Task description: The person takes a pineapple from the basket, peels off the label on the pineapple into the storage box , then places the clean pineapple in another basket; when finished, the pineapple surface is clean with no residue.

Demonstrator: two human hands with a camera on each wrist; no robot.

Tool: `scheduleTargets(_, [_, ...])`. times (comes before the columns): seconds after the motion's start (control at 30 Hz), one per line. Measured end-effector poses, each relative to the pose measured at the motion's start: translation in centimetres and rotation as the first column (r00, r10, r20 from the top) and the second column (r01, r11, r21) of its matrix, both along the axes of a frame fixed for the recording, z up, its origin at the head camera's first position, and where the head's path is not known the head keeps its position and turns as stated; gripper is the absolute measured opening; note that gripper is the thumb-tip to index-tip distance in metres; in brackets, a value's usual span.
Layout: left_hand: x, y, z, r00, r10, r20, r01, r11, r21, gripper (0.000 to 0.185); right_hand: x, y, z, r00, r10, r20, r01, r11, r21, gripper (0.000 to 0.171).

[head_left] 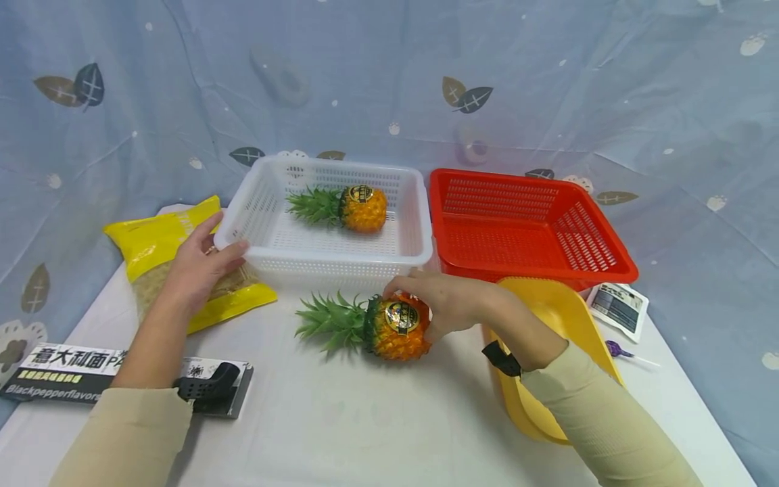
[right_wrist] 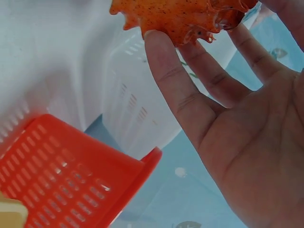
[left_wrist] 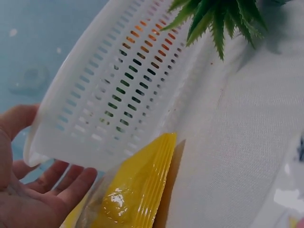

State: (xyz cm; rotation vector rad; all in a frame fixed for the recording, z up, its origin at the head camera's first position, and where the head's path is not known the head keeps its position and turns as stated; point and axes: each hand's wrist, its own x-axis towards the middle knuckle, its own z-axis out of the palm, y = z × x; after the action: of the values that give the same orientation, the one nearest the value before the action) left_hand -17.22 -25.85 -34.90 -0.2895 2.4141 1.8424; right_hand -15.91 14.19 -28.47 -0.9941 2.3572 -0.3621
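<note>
An orange pineapple with green leaves (head_left: 389, 328) and a round label lies on the white table, crown to the left. My right hand (head_left: 450, 297) grips its base end from the right; in the right wrist view the fingertips (right_wrist: 159, 45) touch the spiky orange skin (right_wrist: 180, 19). Behind it stands a white slotted basket (head_left: 322, 265), and a second small pineapple (head_left: 365, 210) lies inside. At the basket's front left corner, my left hand (head_left: 197, 264) holds the rim, thumb on top. The left wrist view has the other fingers (left_wrist: 78, 185) under the rim.
A yellow bag of pasta (head_left: 164, 237) lies under the left hand. A pasta box (head_left: 67, 368) sits at the front left. On the right are a red basket (head_left: 493, 237), a yellow basket (head_left: 535, 419), a white packet (head_left: 617, 308) and a purple lollipop (head_left: 616, 349).
</note>
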Motion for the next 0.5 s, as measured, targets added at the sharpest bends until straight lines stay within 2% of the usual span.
scheduleTargets(0.33, [0.5, -0.3, 0.4, 1.000, 0.016, 0.022, -0.013, 0.994, -0.112, 0.093, 0.1, 0.7, -0.4, 1.000, -0.015, 0.000, 0.015, 0.995, -0.097, 0.079])
scheduleTargets(0.5, [1.2, -0.1, 1.0, 0.999, 0.051, 0.009, -0.049, 0.988, -0.145, 0.089, 0.1, 1.1, -0.7, 1.000, -0.014, -0.020, 0.012, 0.993, -0.117, 0.078])
